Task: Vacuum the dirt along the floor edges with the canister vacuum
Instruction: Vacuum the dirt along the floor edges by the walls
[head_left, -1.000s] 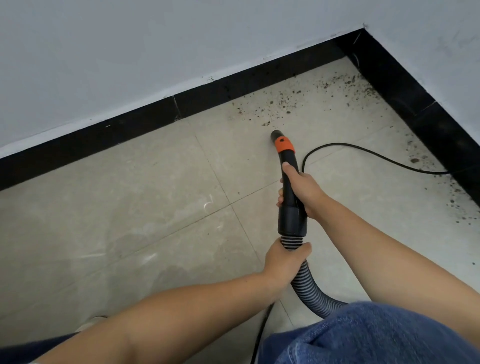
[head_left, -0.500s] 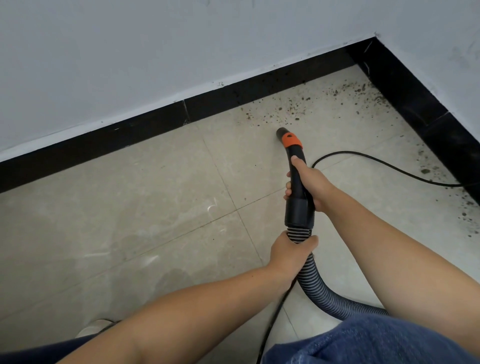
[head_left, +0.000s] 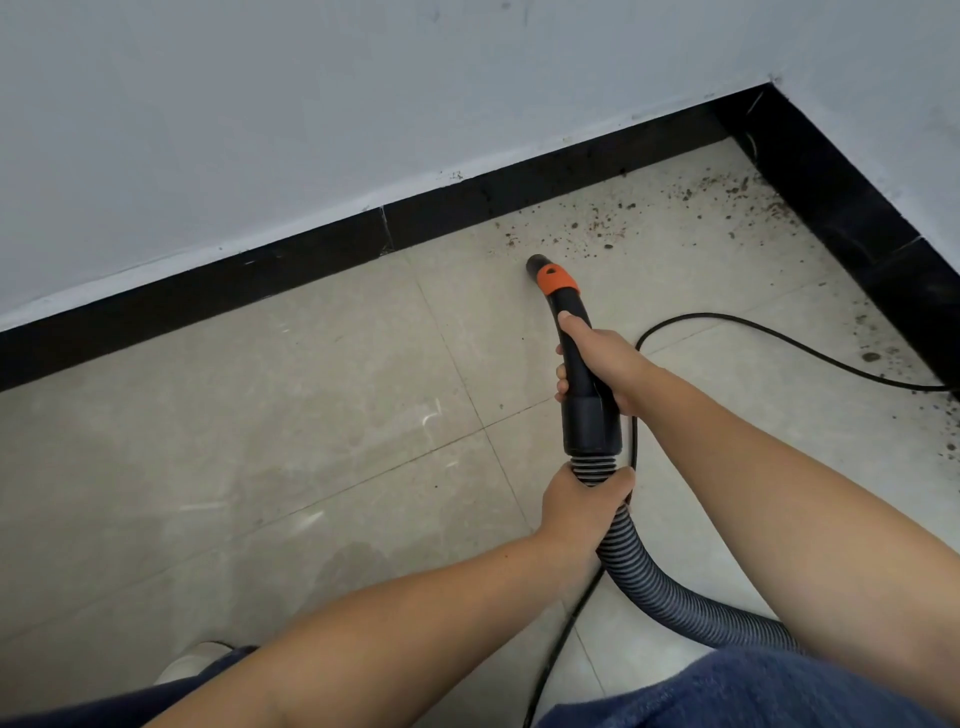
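My right hand (head_left: 605, 366) grips the black vacuum handle (head_left: 589, 410), thumb lying along its top. The handle's orange-banded nozzle (head_left: 540, 267) points down at the beige tile floor (head_left: 260, 415), just short of brown dirt crumbs (head_left: 602, 223) scattered along the black baseboard (head_left: 519, 195). My left hand (head_left: 584, 506) grips the ribbed grey hose (head_left: 654, 587) right below the handle's collar. More dirt (head_left: 872, 356) lies by the right-hand baseboard near the corner. The canister itself is out of view.
A black power cord (head_left: 769, 335) curves over the floor on the right toward the right baseboard (head_left: 852, 208), and runs down under the hose. Grey walls meet in a corner at upper right. My blue-jeaned knee (head_left: 753, 691) and a shoe (head_left: 195, 660) show at the bottom.
The handle, hose and both hands have shifted slightly right along the wall toward the corner; the nozzle now sits nearer the dirt patch. Both grips are unchanged.
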